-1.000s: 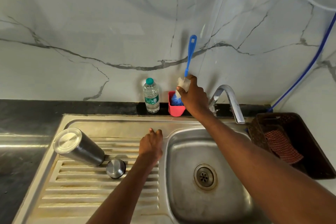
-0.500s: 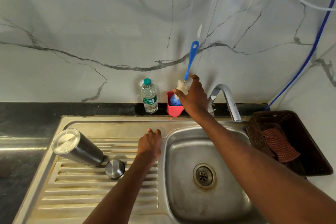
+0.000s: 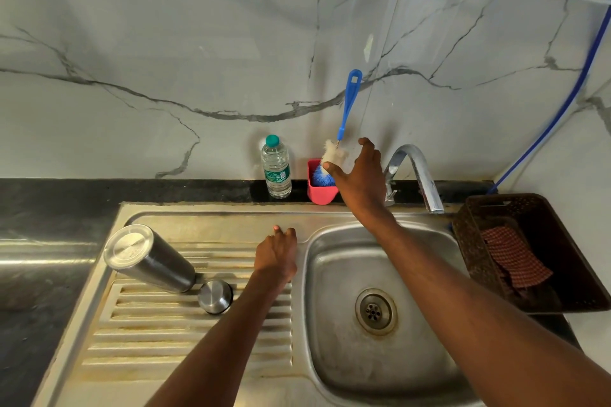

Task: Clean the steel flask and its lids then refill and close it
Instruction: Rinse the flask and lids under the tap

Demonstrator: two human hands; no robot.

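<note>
Flask [image 3: 150,259] stands left of left hand [image 3: 277,254].

Both bare forearms reach forward from the near edge. The left hand [image 3: 276,254] lies palm down, knuckles up, fingers loosely bent with their tips pointing far. The right arm stretches farther, crossing from near right to far centre; the right hand [image 3: 358,177] is spread, thumb and fingers apart.

At frame centre the right hand [image 3: 360,175] is spreading open beside the bottle brush [image 3: 347,109] standing in the red holder [image 3: 319,193]. The left hand [image 3: 276,254] is resting on the drainboard [image 3: 185,340], right of the upside-down steel flask [image 3: 148,258].
</note>
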